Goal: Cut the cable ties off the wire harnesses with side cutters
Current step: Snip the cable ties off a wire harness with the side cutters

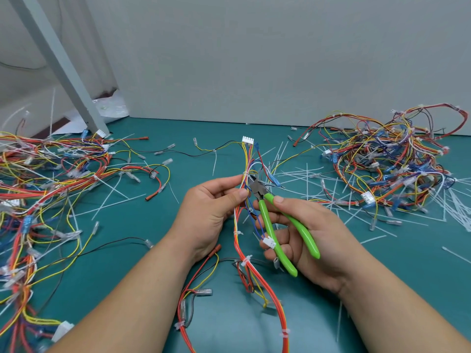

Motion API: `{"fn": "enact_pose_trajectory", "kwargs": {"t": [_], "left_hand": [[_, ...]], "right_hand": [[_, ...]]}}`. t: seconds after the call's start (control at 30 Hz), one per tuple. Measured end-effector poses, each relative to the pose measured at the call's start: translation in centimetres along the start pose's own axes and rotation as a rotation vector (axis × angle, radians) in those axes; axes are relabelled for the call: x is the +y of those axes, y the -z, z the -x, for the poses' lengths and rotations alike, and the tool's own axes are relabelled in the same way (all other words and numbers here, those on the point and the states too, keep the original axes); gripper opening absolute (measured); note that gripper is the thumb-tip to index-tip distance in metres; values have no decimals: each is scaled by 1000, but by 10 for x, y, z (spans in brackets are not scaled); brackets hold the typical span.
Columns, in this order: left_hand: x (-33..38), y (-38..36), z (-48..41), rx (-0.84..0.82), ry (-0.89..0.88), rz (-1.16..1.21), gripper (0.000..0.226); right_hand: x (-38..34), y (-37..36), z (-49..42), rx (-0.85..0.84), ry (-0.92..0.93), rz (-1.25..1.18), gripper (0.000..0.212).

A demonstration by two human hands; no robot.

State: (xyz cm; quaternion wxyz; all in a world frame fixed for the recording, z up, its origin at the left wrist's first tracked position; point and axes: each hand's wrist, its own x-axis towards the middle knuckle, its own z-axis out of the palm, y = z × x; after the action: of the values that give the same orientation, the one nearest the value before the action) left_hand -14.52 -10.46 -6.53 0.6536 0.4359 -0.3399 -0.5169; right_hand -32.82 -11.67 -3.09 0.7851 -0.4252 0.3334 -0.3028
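Left hand [211,207] pinches the harness [248,155], right hand [318,240] grips the cutters [266,222] beside a tie [245,172]; blades should take the tie only, sparing wires.

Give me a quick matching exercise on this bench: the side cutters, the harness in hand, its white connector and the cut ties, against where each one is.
Things:
1. side cutters
2. wire harness
3. white connector
4. cut cable ties

Places:
A. scattered loose on the green mat
B. gripped by the left hand
C. at the harness's far end, beyond both hands
D. held in the right hand

Pairs: 1-D, 2-B, 3-C, 4-A
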Motion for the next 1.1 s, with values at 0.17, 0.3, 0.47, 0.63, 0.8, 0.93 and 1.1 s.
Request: {"fn": "enact_pose_trajectory", "kwargs": {"t": [0.17,0.3,0.47,0.63,0.8,0.93,1.1], "left_hand": [[0,1,-1,-4,-6,-10,46],[0,1,-1,-4,-19,-6,42],[2,1,-1,23,-15,65,35],[4,3,-3,71,-15,146,37],[4,3,-4,98,-4,181,33],[5,3,-4,121,-3,194,35],[0,-1,-2,132,-81,-10,32]], "right_hand": [[1,-2,1,0,22,10,45],[1,-3,1,5,30,-2,47],[-1,0,0,6,52,-31,45],[-6,5,0,-72,79,-165,50],[-7,9,-2,-85,206,-263,59],[-9,14,-5,-9,231,-345,54],[-7,16,-7,7,237,-347,52]]}}
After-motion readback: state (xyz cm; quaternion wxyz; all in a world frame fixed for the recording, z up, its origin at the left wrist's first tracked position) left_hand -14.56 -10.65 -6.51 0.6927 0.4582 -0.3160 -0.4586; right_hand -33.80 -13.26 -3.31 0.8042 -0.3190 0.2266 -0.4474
